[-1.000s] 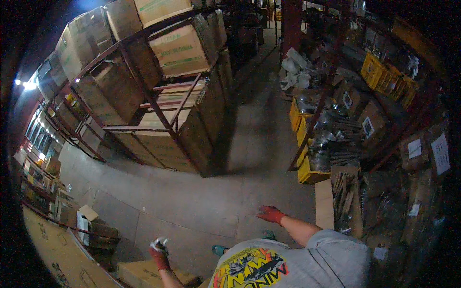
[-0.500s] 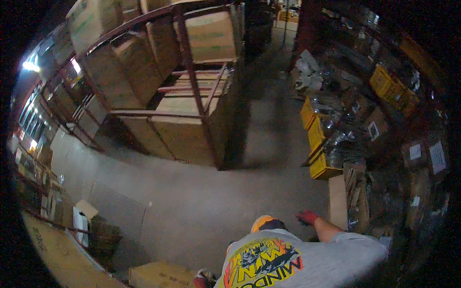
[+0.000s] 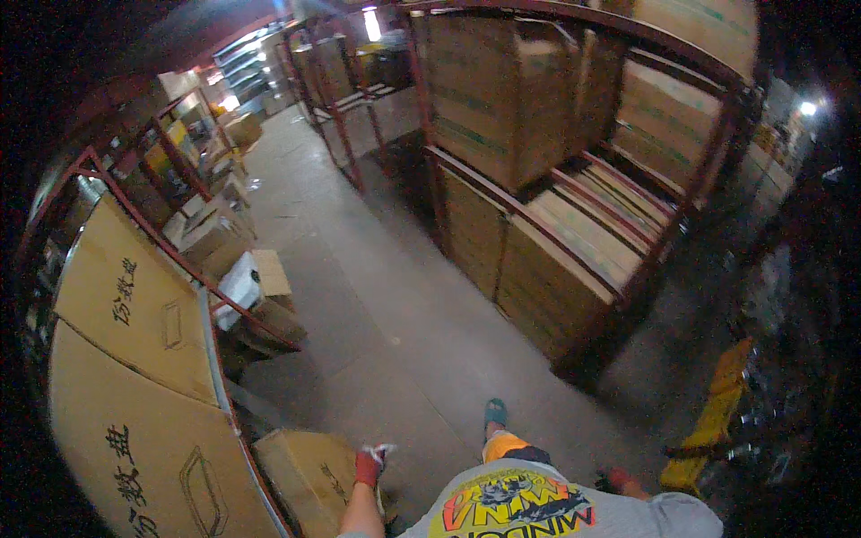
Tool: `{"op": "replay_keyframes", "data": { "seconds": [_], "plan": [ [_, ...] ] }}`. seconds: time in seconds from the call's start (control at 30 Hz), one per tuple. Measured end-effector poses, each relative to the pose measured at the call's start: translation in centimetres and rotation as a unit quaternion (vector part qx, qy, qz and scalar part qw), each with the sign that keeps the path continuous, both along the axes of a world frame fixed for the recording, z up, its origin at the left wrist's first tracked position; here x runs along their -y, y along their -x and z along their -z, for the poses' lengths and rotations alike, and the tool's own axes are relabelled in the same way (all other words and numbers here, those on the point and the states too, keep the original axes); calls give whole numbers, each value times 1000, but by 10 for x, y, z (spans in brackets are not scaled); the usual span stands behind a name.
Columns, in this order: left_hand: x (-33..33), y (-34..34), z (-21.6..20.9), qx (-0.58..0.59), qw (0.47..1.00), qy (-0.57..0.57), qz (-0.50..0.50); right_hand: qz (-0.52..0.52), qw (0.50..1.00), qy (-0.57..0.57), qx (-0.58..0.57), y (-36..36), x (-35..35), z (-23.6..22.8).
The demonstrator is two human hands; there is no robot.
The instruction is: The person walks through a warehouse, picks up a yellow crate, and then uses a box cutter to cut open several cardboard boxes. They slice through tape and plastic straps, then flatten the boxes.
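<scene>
My left hand, in a red glove, hangs low beside a brown cardboard box. A small pale, crumpled-looking thing shows at its curled fingers; its kind is too blurred to tell. On the other side of my grey printed shirt, my right hand is held out in a red glove with dark fingertips. Its fingers look loosely apart, with nothing visible in them, though the light is dim. One foot in a teal shoe is forward on the floor.
Large cartons with drawn markings stand along the left rack. A red-framed rack of big cardboard boxes rises ahead right. A concrete aisle runs between them. Yellow bins sit at the right; an open carton lies left.
The view has swung left, so the boxed rack now sits to the right and the left aisle shows. My left hand has come forward; my right arm is lower. A foot has come into view.
</scene>
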State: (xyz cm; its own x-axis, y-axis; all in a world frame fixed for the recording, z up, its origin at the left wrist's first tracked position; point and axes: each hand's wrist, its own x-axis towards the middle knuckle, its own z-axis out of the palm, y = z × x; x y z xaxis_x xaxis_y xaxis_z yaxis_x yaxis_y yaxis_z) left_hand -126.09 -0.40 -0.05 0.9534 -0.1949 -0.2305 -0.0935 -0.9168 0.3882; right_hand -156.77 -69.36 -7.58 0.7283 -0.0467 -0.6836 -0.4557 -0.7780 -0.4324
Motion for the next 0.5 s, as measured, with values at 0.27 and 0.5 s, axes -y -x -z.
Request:
{"op": "replay_keyframes", "data": {
  "seconds": [0.27,0.5],
  "plan": [
    [-23,24,-2,-177,910,2,-376,136,975,-137,110,-439,23,-6],
    [-23,-31,64,-194,868,43,-454,95,972,-166,138,-791,-54,-90]
  ]
}}
